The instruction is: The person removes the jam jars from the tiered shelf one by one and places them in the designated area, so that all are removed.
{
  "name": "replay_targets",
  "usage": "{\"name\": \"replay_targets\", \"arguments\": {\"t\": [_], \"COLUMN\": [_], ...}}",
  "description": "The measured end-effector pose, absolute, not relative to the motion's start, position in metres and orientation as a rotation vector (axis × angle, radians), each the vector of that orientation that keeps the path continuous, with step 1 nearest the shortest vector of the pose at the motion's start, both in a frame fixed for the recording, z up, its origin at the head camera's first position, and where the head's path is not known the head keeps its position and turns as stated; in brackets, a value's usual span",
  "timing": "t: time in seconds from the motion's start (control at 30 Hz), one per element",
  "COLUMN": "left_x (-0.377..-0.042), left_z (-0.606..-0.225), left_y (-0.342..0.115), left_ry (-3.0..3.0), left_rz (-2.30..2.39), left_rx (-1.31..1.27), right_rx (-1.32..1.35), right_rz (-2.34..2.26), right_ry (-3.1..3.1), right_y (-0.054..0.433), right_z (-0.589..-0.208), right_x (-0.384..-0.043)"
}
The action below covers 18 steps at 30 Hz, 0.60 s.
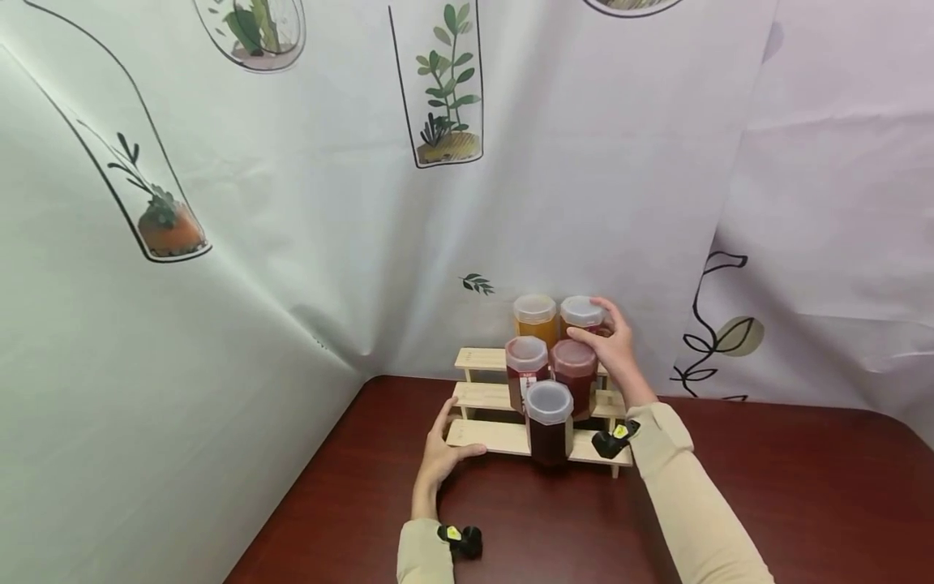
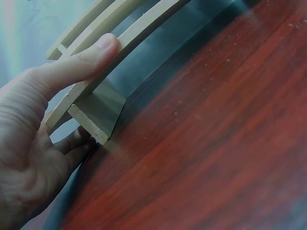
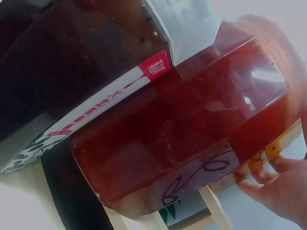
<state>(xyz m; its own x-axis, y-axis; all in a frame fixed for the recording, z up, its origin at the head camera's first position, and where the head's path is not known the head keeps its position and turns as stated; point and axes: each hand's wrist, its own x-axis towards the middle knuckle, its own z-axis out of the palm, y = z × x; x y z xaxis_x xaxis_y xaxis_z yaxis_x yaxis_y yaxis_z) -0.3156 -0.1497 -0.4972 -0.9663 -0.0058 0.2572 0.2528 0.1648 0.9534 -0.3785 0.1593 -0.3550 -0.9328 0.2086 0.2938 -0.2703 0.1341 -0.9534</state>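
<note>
A three-step wooden rack [image 1: 485,436] bears several octagonal jars with pale lids. My left hand [image 1: 440,458] grips the rack's left end; in the left wrist view its thumb [image 2: 103,45] lies over the front board, with fingers behind the end. My right hand [image 1: 616,353] holds the back right jar [image 1: 581,310], thumb in front and fingers at its right side. Beside that stands an amber jar [image 1: 536,324]. On the middle step are a labelled dark jar [image 1: 527,369] and a red jar [image 3: 168,139]. A dark jar [image 1: 550,430] stands in front.
The rack stands on a dark red wooden table [image 1: 525,527] near its back edge. Behind and at the left hang white sheets [image 1: 584,178] with printed plants. Small black cameras [image 1: 467,542] are strapped to both wrists.
</note>
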Motion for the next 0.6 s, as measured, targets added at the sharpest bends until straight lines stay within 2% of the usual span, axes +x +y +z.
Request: {"name": "replay_targets", "arguments": {"t": [0.17, 0.6], "left_x": [-0.315, -0.314], "left_z": [-0.501, -0.501], "left_y": [-0.148, -0.145], "left_ry": [-2.202, -2.186], "left_rz": [-1.931, -1.931], "left_rx": [-0.243, -0.160], "right_rx": [-0.021, -0.226], "right_rz": [1.830, 1.613], "right_ry": [-1.966, -1.982], "right_y": [0.168, 0.230], "right_z": [-0.357, -0.348], "right_x": [-0.376, -0.356]}}
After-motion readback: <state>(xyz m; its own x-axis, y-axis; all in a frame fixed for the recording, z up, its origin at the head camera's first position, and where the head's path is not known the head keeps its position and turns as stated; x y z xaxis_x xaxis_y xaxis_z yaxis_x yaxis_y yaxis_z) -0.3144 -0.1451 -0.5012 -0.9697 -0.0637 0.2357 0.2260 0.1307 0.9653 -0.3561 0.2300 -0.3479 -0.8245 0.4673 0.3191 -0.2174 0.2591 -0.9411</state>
